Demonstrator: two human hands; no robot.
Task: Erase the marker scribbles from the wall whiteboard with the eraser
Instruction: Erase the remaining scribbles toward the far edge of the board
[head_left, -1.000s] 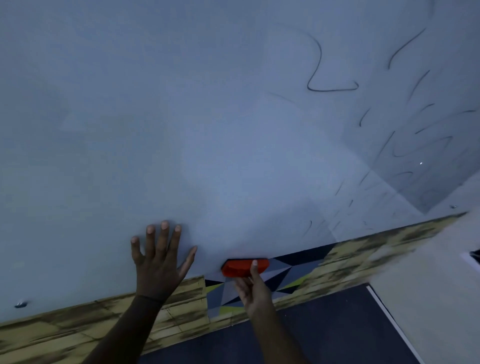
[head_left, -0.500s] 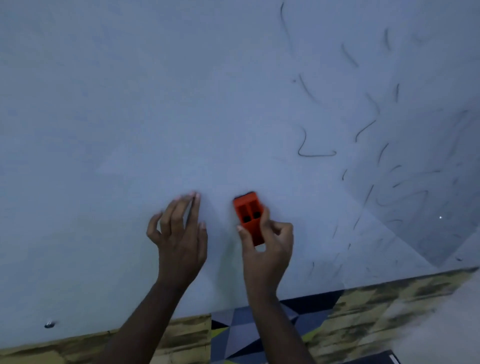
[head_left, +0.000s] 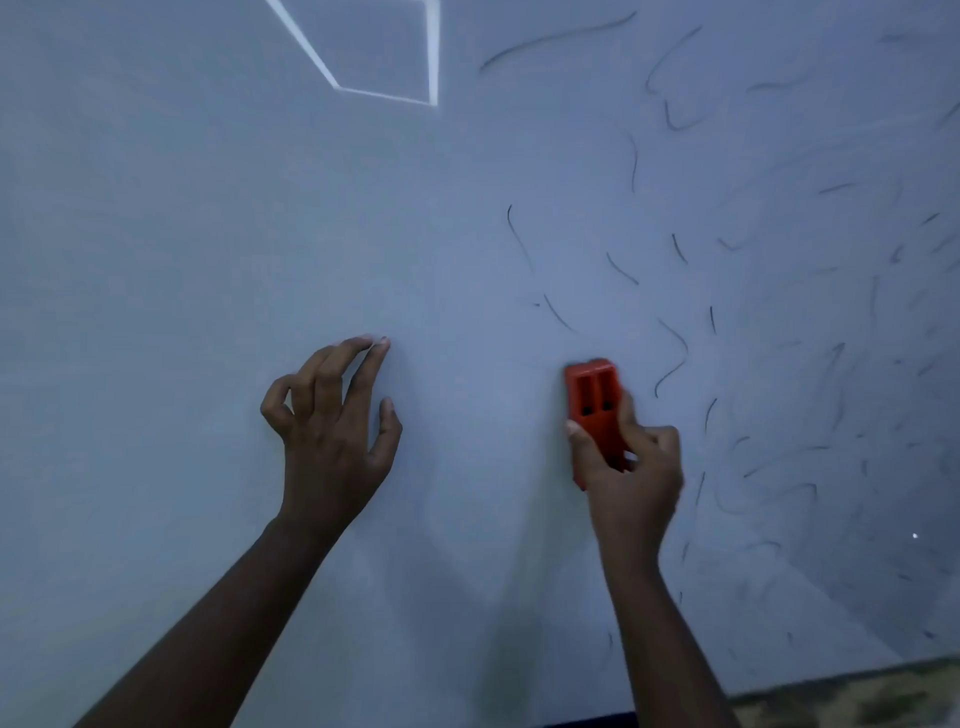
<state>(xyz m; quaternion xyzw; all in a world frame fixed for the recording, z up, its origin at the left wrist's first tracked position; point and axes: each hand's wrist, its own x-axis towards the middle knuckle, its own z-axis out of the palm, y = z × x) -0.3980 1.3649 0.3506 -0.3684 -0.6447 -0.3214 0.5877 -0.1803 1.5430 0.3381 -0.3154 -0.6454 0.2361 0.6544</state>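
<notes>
The white wall whiteboard (head_left: 208, 234) fills nearly the whole view. Dark marker scribbles (head_left: 670, 364) cover its right half; the left half shows no marks. My right hand (head_left: 631, 467) grips an orange eraser (head_left: 595, 410), held upright against the board just left of the nearest scribbles. My left hand (head_left: 335, 426) has its fingers loosely curled, fingertips touching the board, and holds nothing.
A bright reflection of a window frame (head_left: 384, 88) shows near the top of the board. A strip of yellowish patterned wall (head_left: 857, 696) runs under the board's lower right edge.
My right hand lifted the eraser from the board's bottom edge, turned it upright and carried it rightward toward the scribbles. My left hand's fingers went from flat and spread to curled.
</notes>
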